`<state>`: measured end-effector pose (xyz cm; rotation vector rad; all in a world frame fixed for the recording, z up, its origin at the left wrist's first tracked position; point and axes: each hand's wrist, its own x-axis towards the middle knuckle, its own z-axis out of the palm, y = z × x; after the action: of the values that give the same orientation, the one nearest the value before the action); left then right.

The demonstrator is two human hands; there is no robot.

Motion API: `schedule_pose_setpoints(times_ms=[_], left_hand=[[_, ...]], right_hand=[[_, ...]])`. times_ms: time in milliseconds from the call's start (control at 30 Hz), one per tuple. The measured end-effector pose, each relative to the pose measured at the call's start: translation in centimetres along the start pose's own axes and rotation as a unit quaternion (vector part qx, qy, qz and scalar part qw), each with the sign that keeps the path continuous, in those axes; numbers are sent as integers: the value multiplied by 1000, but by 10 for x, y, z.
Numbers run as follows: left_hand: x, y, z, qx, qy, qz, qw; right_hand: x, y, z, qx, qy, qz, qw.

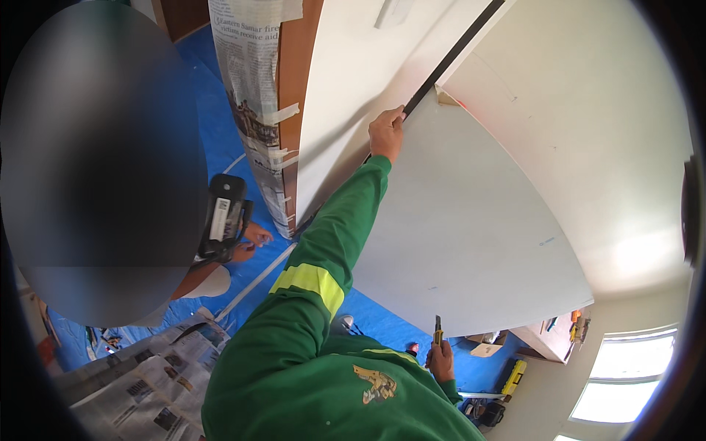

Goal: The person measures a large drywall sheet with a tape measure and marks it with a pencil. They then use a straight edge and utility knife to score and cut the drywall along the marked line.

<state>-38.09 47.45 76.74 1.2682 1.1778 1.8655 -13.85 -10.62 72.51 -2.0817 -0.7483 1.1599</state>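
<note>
Steadying the black strip (454, 57) seems the present step: left hand (387, 134) pinches it, right hand (441, 361) below grasps a utility knife (438, 332) — next move, I think, needs careful alignment.

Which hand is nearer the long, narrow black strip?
Left. The left hand touches the long, narrow black strip; the right hand is far from it, low in the picture, holding a yellow-handled utility knife.

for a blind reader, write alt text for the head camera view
A person in green has the left hand on a long black strip beside a large grey board, and a utility knife in the right hand. Blue sheeting lies below.
</note>
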Motion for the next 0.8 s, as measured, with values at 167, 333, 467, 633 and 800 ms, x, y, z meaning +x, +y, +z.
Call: schedule_pose_setpoints(times_ms=[167,333,467,633,800], left_hand=[[0,0,-2,-21,-14,-32,999],[10,3,-10,5,-56,-16,998],[23,6,-19,86,-104,63,989],[16,7,-23,27,-101,-3,995],[7,2,-20,-40,-57,-1,998]], right_hand=[[7,4,-4,-13,5,-7,1000],[13,-4,-3,-6,15,5,1000],[13,-15,-4,-10,20,28,999],[14,-25,-8,-29,27,44,998],[11,-36,-11,-26,29,42,998]])
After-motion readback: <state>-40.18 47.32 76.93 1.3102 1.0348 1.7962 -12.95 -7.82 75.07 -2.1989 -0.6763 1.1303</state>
